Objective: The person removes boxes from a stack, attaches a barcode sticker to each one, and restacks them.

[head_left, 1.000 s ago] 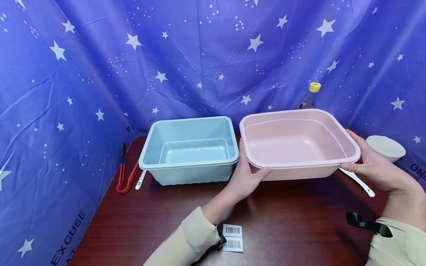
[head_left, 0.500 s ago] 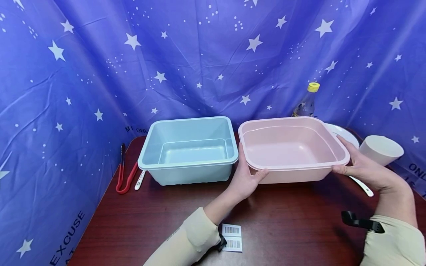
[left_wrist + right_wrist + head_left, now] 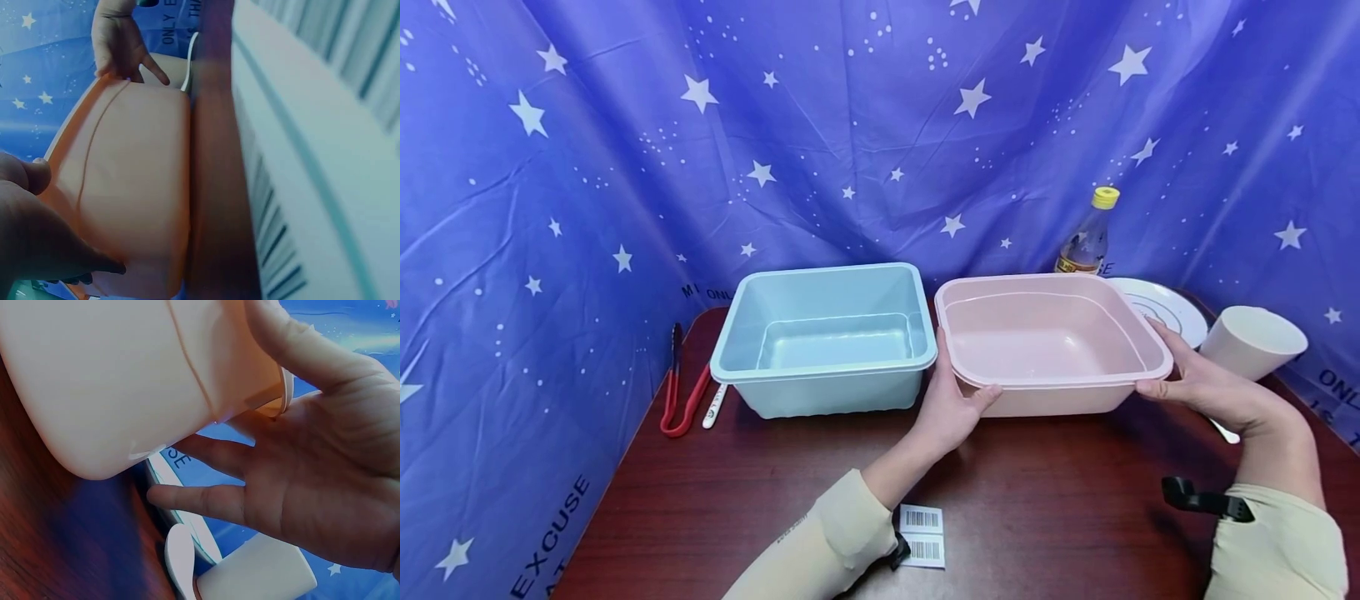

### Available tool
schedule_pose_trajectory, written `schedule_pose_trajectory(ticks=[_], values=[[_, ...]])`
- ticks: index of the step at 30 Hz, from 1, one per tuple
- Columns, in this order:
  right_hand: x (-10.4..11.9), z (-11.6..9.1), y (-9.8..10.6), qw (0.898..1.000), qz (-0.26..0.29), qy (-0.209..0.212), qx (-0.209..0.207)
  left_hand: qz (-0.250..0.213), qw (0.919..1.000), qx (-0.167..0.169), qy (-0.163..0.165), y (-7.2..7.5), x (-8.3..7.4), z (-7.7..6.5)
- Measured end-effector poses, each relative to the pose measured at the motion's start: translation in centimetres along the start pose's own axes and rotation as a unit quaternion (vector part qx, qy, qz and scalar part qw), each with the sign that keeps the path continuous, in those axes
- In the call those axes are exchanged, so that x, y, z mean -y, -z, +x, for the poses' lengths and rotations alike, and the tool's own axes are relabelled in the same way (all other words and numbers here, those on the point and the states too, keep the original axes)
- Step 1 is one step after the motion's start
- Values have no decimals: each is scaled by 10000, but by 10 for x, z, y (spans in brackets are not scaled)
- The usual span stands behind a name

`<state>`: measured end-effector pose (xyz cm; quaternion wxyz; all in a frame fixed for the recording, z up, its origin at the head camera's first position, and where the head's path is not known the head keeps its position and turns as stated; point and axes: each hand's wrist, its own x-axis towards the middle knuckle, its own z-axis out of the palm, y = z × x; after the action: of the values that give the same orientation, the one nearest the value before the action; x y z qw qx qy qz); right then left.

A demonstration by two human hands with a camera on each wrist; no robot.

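Note:
A pink plastic basin (image 3: 1052,402) is held level between both hands, low over the dark red table, right of a light blue basin (image 3: 831,392). My left hand (image 3: 951,408) grips its left end, thumb over the front edge, in the gap between the basins. On the opposite end my right hand (image 3: 1206,387) holds the corner, thumb at the front rim. The right wrist view shows that hand's fingers (image 3: 206,501) stretched along the outer wall below the rim. No contents show inside either basin.
Behind the pink basin stand a yellow-capped bottle (image 3: 1082,242) and a white plate (image 3: 1180,315). A white cup (image 3: 1255,342) and a white spoon (image 3: 180,553) are beyond my right hand. Red-handled tongs (image 3: 681,425) and a white handle (image 3: 715,408) lie at left; barcode labels (image 3: 922,537) in front.
Both hands have lowered the pink basin, its right end coming down and leftward to sit beside the blue one. More of the bottle and plate shows behind it.

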<state>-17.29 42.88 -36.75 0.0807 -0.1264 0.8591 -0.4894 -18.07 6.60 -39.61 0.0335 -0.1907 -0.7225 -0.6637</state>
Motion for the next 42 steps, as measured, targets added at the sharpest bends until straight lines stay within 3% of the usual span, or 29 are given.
schedule_pose_trajectory(ticks=[8, 11, 14, 16, 19, 24, 27, 29, 31, 34, 38, 40, 42], values=[[1, -1, 3, 10000, 15, -76, 25, 271, 9995, -182, -2, 1, 1, -3], [-3, -5, 8, 9988, 478, 103, 16, 373, 9989, -188, 193, 2, -2, -6], [-4, -9, 13, 9916, 1214, 384, -244, 422, 9985, -104, 344, 5, -5, -9], [0, -12, 16, 9817, 1727, 539, -597, 432, 9983, -53, 387, 7, -7, -12], [14, -14, 16, 9572, 2384, 816, -1424, 523, 9975, -32, 474, 12, -9, -18], [52, -12, 6, 8981, 3108, 1518, -2715, 586, 9947, 120, 833, 25, -11, -33], [75, -12, -4, 8755, 3182, 1883, -3111, 409, 9945, 279, 925, 35, -12, -44], [89, -10, -13, 8702, 3177, 2104, -3122, 303, 9944, 360, 943, 43, -11, -50], [100, -9, -22, 8765, 3059, 2266, -2946, 214, 9944, 425, 947, 51, -11, -56], [114, -5, -35, 9055, 2695, 2278, -2355, 138, 9943, 493, 937, 63, -10, -64], [132, 1, -56, 9563, 1434, 1997, -1580, 169, 9950, 575, 794, 77, -10, -72], [141, 4, -68, 9726, 642, 1827, -1290, 184, 9945, 674, 776, 84, -10, -75], [147, 7, -84, 9813, 114, 1625, -1026, 193, 9933, 775, 833, 90, -10, -77]])
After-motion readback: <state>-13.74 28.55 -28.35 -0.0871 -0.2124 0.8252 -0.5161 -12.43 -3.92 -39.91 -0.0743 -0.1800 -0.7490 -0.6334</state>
